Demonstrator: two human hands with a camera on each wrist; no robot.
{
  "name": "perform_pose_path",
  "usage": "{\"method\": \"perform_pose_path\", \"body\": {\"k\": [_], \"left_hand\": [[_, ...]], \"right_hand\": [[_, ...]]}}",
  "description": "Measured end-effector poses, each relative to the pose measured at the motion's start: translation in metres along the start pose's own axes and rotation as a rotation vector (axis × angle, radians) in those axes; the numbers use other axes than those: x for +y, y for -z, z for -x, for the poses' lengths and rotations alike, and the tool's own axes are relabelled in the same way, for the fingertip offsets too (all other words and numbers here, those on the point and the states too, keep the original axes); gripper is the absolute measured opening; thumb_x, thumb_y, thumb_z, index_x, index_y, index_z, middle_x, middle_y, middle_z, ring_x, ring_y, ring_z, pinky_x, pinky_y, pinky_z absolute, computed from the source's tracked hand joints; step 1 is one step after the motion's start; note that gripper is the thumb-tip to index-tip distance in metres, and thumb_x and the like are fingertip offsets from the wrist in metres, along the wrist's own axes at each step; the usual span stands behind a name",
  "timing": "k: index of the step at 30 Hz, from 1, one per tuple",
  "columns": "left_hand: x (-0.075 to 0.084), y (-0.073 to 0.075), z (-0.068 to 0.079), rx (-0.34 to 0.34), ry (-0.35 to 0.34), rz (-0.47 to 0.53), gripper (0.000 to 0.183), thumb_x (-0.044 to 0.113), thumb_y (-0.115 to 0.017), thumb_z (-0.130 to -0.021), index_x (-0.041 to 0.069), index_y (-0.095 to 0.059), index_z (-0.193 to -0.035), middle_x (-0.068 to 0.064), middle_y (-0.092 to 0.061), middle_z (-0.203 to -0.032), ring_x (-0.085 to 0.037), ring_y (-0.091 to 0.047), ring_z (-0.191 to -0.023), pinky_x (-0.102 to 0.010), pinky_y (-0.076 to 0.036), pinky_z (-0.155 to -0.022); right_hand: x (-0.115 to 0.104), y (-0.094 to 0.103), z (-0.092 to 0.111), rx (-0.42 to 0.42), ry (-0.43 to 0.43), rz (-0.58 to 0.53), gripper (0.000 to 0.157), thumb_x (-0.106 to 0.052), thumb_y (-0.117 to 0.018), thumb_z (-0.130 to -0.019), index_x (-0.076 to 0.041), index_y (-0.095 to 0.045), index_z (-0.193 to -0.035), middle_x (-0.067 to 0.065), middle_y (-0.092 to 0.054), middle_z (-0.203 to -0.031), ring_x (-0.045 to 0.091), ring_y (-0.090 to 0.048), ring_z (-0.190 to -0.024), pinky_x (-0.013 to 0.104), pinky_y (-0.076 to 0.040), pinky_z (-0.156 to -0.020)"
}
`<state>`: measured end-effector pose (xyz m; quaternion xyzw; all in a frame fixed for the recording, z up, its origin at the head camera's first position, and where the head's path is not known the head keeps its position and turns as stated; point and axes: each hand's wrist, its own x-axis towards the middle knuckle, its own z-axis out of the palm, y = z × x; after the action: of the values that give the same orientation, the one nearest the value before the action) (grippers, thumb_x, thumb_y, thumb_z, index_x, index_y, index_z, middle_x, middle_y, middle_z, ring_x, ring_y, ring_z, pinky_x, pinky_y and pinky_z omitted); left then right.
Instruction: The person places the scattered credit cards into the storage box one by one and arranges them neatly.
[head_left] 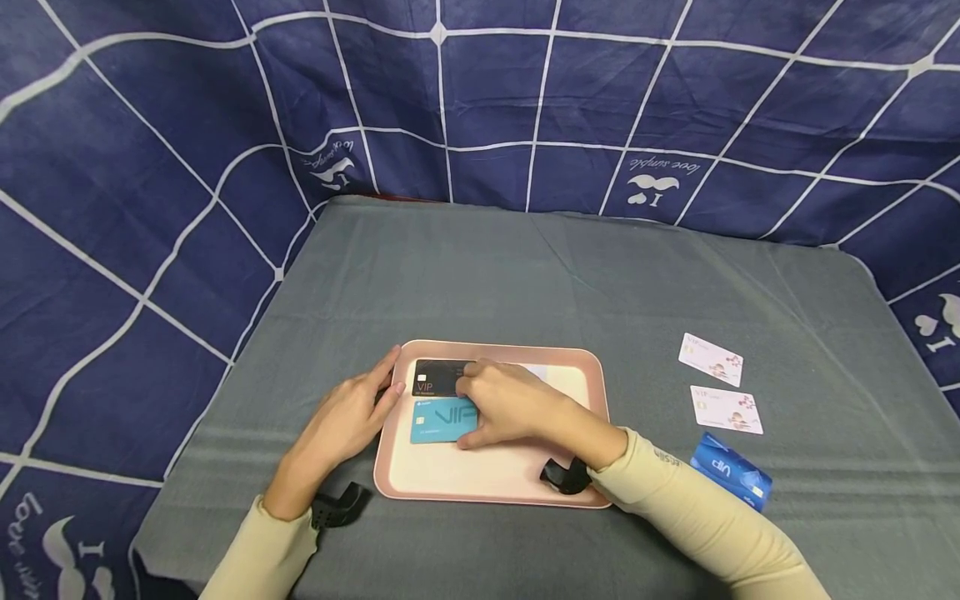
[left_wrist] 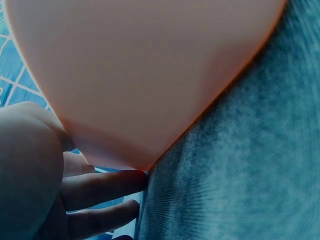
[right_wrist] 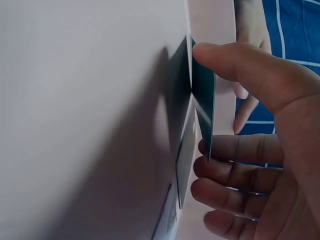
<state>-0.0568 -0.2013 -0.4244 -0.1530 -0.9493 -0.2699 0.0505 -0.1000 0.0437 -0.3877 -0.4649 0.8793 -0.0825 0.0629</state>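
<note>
Where the right hand (head_left: 513, 408) works: it pinches the teal VIP card (head_left: 438, 421) inside the pink tray (head_left: 450, 475).
Left hand (head_left: 341, 417): fingers extended, touching the tray's left rim.
Black VIP card (head_left: 435, 377): beside the teal one.

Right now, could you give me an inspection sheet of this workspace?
Surface: grey cloth, slightly creased.
Job's things: pink tray with a black card, a teal card and a partly hidden pale card inside.
Clutter: two pink cards and a blue card, loose on the cloth right of the tray.
Hands: left hand touches the tray's left rim; right hand holds the teal card in its fingers.
Cables: nothing seen.
Surroundings: navy fabric with white grid lines.
</note>
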Motion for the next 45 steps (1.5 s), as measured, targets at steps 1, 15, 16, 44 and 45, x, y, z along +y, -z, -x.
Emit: {"method": "perform_pose_path", "body": {"k": [1, 15, 16, 44, 45], "left_hand": [[0.000, 0.000, 0.000, 0.000, 0.000, -0.002, 0.054, 0.020, -0.058, -0.101, 0.000, -0.043, -0.148, -0.021, -0.068, -0.117, -0.039, -0.066, -0.105, -0.055, -0.049, -0.084], [0.000, 0.000, 0.000, -0.008, 0.012, -0.006, 0.053, 0.021, -0.057, -0.101, 0.000, -0.043, -0.148, -0.022, -0.068, -0.118, -0.040, -0.064, -0.107, -0.056, -0.048, -0.086], [0.000, 0.000, 0.000, -0.007, 0.010, -0.005, 0.053, 0.021, -0.057, -0.101, 0.000, -0.043, -0.148, -0.022, -0.068, -0.118, -0.040, -0.065, -0.107, -0.056, -0.049, -0.085], [0.000, 0.001, 0.000, -0.008, 0.000, -0.001, 0.053, 0.021, -0.058, -0.101, 0.000, -0.043, -0.148, -0.019, -0.069, -0.113, -0.037, -0.067, -0.100, -0.054, -0.050, -0.081], [0.000, 0.001, 0.000, -0.009, 0.000, -0.002, 0.053, 0.021, -0.058, -0.101, 0.000, -0.044, -0.148, -0.019, -0.069, -0.113, -0.037, -0.067, -0.100, -0.054, -0.050, -0.081]], "right_hand": [[-0.001, 0.000, 0.000, -0.007, -0.007, 0.002, 0.046, -0.054, -0.083, -0.069, -0.014, -0.069, -0.086, -0.005, -0.054, -0.082, 0.011, -0.049, -0.074, 0.026, -0.044, -0.061], [-0.004, -0.005, -0.003, -0.079, -0.030, 0.034, 0.050, -0.052, -0.082, -0.072, -0.009, -0.070, -0.096, -0.002, -0.054, -0.085, 0.010, -0.049, -0.071, 0.028, -0.047, -0.063], [-0.004, -0.006, -0.004, -0.082, -0.027, 0.039, 0.051, -0.053, -0.082, -0.072, -0.009, -0.071, -0.096, -0.001, -0.054, -0.086, 0.010, -0.049, -0.071, 0.029, -0.048, -0.063], [-0.006, -0.011, -0.007, 0.002, 0.017, 0.031, 0.048, -0.052, -0.081, -0.076, -0.010, -0.071, -0.097, 0.000, -0.058, -0.086, 0.012, -0.054, -0.071, 0.031, -0.049, -0.063], [-0.005, -0.010, -0.007, 0.005, 0.015, 0.024, 0.048, -0.052, -0.081, -0.076, -0.010, -0.070, -0.097, -0.001, -0.058, -0.086, 0.012, -0.054, -0.071, 0.031, -0.049, -0.063]]}}
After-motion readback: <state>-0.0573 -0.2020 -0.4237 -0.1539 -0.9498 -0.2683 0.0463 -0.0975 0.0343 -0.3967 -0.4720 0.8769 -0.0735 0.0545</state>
